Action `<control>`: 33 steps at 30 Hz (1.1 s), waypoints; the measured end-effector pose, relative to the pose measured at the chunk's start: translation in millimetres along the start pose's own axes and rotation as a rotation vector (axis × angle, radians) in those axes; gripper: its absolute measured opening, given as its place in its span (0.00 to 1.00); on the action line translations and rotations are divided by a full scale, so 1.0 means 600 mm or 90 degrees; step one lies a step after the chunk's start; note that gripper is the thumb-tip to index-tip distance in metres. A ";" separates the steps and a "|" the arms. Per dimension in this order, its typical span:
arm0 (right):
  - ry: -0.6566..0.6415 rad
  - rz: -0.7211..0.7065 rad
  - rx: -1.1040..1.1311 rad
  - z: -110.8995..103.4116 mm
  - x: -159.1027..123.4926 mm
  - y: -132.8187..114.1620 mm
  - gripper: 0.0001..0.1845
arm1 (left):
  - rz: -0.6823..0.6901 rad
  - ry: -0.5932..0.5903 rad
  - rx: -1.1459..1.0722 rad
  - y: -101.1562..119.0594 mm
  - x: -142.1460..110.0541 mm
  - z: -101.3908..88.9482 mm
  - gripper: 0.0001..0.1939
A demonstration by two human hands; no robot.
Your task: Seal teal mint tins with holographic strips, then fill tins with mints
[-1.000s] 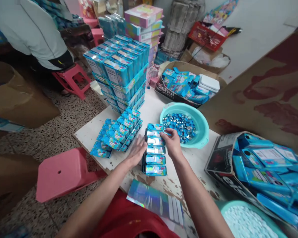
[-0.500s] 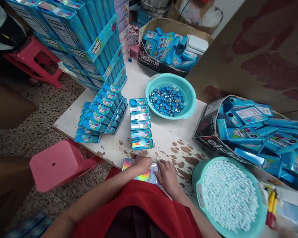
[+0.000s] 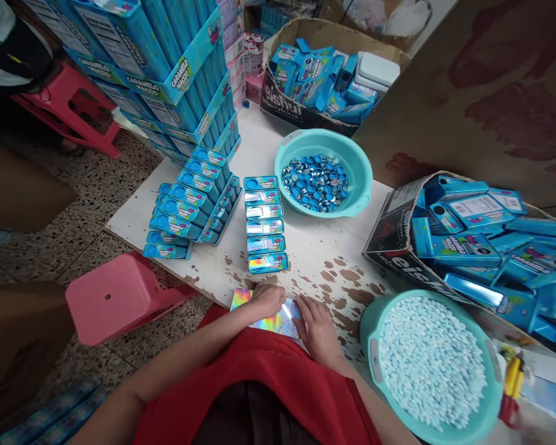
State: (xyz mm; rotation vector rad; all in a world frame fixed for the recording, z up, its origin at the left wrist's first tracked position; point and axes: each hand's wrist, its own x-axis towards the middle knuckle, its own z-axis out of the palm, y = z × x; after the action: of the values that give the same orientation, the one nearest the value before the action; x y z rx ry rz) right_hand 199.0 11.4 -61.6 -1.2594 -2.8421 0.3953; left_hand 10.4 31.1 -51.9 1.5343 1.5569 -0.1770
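Both my hands rest on a shiny holographic sheet (image 3: pixel 269 320) at the table's near edge. My left hand (image 3: pixel 266 298) is curled, its fingertips pinching at the sheet. My right hand (image 3: pixel 315 327) lies flat on the sheet's right end with fingers stretched out. Just beyond them stands a row of several blue tins (image 3: pixel 263 224) with foil-covered tops. Left of that row is a slanted stack of closed blue tins (image 3: pixel 189 207).
A teal bowl of blue and silver caps (image 3: pixel 324 176) sits behind the row. A teal basin of white pellets (image 3: pixel 429 364) lies at the right. Cardboard boxes of blue tins (image 3: pixel 472 238) (image 3: pixel 319 77), tall stacked cartons (image 3: pixel 167 68), pink stools (image 3: pixel 120 296).
My hands left the row of tins and came back to the holographic sheet at the table edge. The view tilted down, bringing the basin of pellets into sight.
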 end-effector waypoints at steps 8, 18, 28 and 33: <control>-0.013 -0.002 -0.032 0.033 -0.023 -0.004 0.24 | 0.006 -0.011 -0.009 -0.004 0.002 -0.002 0.15; -0.010 0.013 0.002 0.041 -0.023 -0.005 0.23 | -0.013 -0.006 -0.029 -0.007 0.003 0.001 0.15; -0.020 0.071 0.297 -0.082 0.002 0.002 0.10 | -0.025 0.015 -0.052 -0.011 0.015 0.014 0.15; 0.053 0.252 0.488 -0.191 0.036 0.023 0.14 | 0.141 0.045 -0.367 0.021 -0.022 -0.020 0.19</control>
State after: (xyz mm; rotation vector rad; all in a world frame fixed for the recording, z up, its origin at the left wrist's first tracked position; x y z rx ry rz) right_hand 206.7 62.0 43.9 -1.5448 -1.9918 1.2419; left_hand 12.8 32.2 -29.9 1.2410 1.3228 0.4229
